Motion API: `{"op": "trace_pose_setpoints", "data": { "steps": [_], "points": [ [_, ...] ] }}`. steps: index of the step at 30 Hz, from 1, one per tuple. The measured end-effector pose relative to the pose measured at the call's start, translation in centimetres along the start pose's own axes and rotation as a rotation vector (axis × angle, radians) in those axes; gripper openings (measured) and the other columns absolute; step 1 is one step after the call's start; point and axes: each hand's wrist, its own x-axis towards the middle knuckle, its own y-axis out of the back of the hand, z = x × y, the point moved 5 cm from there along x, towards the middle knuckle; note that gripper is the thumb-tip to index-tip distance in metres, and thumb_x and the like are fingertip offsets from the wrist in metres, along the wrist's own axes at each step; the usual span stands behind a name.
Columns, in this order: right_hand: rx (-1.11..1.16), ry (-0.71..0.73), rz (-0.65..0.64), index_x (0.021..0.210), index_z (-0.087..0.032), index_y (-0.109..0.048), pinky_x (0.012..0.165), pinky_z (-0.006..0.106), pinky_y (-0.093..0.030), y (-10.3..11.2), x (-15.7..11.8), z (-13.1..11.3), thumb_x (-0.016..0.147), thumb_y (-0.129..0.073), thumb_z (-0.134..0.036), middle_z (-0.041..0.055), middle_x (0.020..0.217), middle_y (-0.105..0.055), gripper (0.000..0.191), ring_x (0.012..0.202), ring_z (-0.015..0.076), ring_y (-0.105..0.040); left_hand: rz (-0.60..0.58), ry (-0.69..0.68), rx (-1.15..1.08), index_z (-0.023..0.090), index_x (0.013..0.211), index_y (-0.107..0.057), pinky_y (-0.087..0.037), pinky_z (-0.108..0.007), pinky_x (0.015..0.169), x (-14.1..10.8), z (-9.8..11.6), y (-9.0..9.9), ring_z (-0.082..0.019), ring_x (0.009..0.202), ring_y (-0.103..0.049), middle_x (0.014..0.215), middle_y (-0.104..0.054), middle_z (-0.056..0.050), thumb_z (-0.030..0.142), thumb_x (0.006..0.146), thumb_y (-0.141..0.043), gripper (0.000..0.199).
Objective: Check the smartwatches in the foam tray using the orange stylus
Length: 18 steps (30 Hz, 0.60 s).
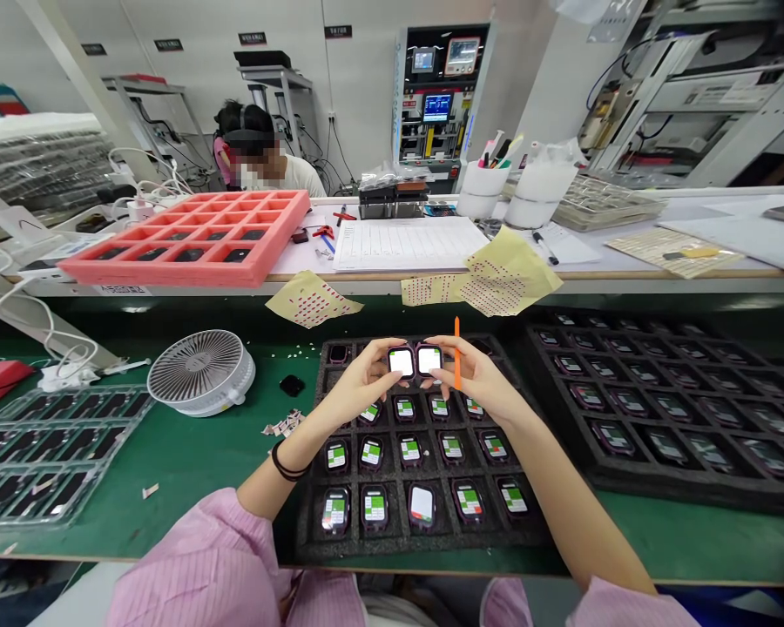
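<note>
A green tabletop [189, 470] fills the foreground, and a white rear tabletop [294, 272] runs behind it. A pink foam tray [183, 239] is placed on the rear tabletop, and a seated co-worker [280, 165] is seen beyond it. On the green tabletop, a clear plastic tray [52, 453] and a white desk fan [199, 370] are set at the left, and a right black foam tray [686, 488] is filled with watches. Between them lies a central black foam tray [424, 544], its rows of watches showing mostly green-and-white screens. Two square watches are held just beside each other above its top rows. The left hand [362, 383] is closed in a firm grip on the left watch [401, 362]. The right hand [476, 383] is closed on the right watch [429, 360], and an orange stick [457, 366] is held upright against its fingers.
</note>
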Motion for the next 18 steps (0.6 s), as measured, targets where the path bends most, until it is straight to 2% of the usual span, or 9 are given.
{"op": "trace_pose_setpoints", "data": {
  "steps": [3, 9, 13, 18],
  "points": [
    [-0.005, -0.004, 0.004, 0.111, -0.025, -0.057, 0.044, 0.024, -0.052, -0.06, 0.02, 0.07, 0.072, -0.076, -0.032, 0.0074, 0.115, -0.059, 0.044, 0.069, 0.016, -0.068, 0.008, 0.012, 0.012, 0.02, 0.119, -0.05, -0.039, -0.016, 0.048, 0.0, -0.03, 0.06, -0.014, 0.08, -0.065, 0.122, -0.057, -0.011, 0.032, 0.081, -0.065, 0.042],
    [0.007, -0.015, 0.104, 0.099, -0.022, -0.061, 0.04, 0.023, -0.047, 0.17, 0.15, 0.17, 0.077, -0.071, -0.038, 0.0025, 0.09, -0.062, 0.029, 0.051, 0.0113, -0.063, 0.057, 0.028, 0.051, 0.017, 0.106, -0.059, -0.037, -0.017, 0.045, 0.03, 0.28, 0.35, -0.008, 0.061, -0.059, 0.104, -0.064, -0.007, 0.038, 0.086, -0.057, 0.029],
    [0.0, -0.014, 0.145, 0.093, -0.022, -0.063, 0.04, 0.025, -0.047, 0.27, 0.04, 0.19, 0.079, -0.069, -0.041, -0.0015, 0.075, -0.06, 0.025, 0.043, 0.0101, -0.058, 0.076, 0.073, 0.059, 0.016, 0.097, -0.061, -0.037, -0.017, 0.042, -0.03, 0.39, 0.28, -0.008, 0.058, -0.055, 0.088, -0.064, -0.004, 0.043, 0.086, -0.057, 0.03],
    [0.009, -0.019, 0.125, 0.09, -0.021, -0.062, 0.038, 0.024, -0.047, 0.15, -0.03, 0.19, 0.076, -0.072, -0.04, -0.0016, 0.078, -0.061, 0.026, 0.04, 0.0082, -0.056, 0.039, 0.061, 0.053, 0.016, 0.095, -0.061, -0.042, -0.017, 0.045, 0.06, 0.24, -0.01, -0.008, 0.059, -0.05, 0.077, -0.057, 0.0, 0.045, 0.081, -0.064, 0.033]
  ]
}}
